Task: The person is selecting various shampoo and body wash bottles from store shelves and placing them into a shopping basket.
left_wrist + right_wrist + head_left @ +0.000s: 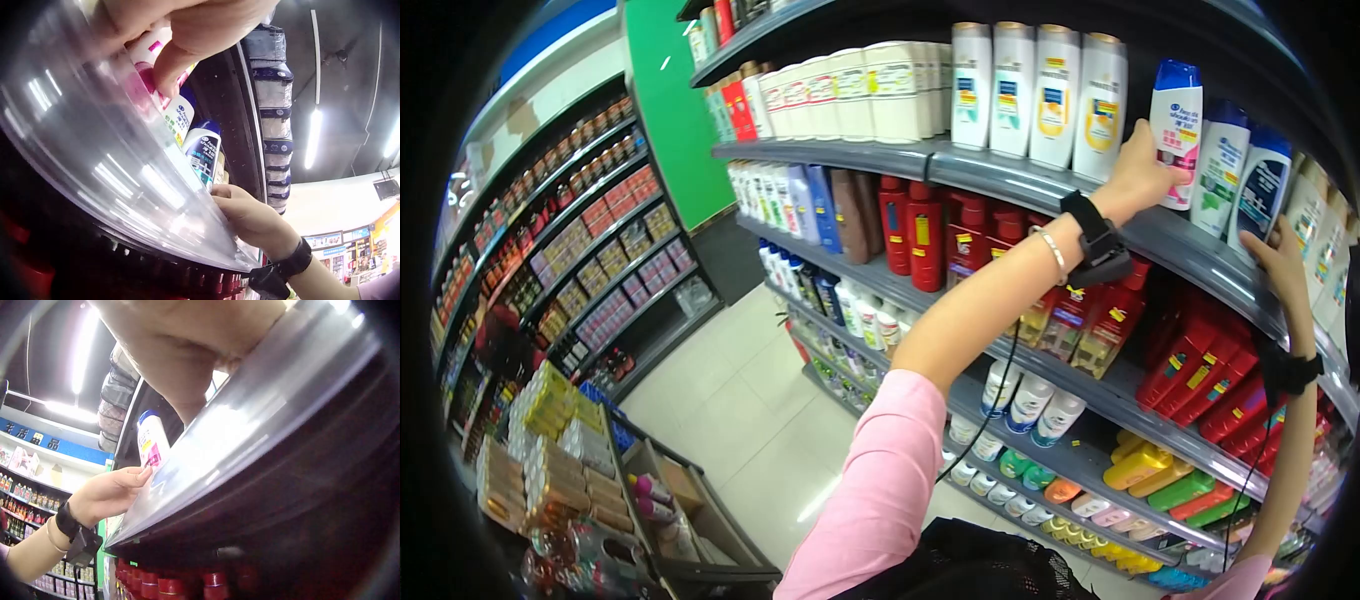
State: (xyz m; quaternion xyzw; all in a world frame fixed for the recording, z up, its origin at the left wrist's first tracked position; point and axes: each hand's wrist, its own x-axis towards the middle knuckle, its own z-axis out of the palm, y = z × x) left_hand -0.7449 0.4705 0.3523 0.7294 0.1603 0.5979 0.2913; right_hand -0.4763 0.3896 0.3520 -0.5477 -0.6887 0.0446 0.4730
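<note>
My left hand grips a white and pink shampoo bottle with a blue cap low down, thumb across its front. The bottle stands upright at the front of the upper shelf. To the right, my right hand holds the lower part of a dark-labelled shampoo bottle, which leans slightly. Between these two stands a white and green shampoo bottle. In the left wrist view the right hand has its fingertips at the base of the dark-labelled bottle.
A clear curved strip edges the shelf. White bottles with gold caps stand to the left. Red bottles fill the shelf below. Behind on the left are a loaded cart and another stocked shelf unit.
</note>
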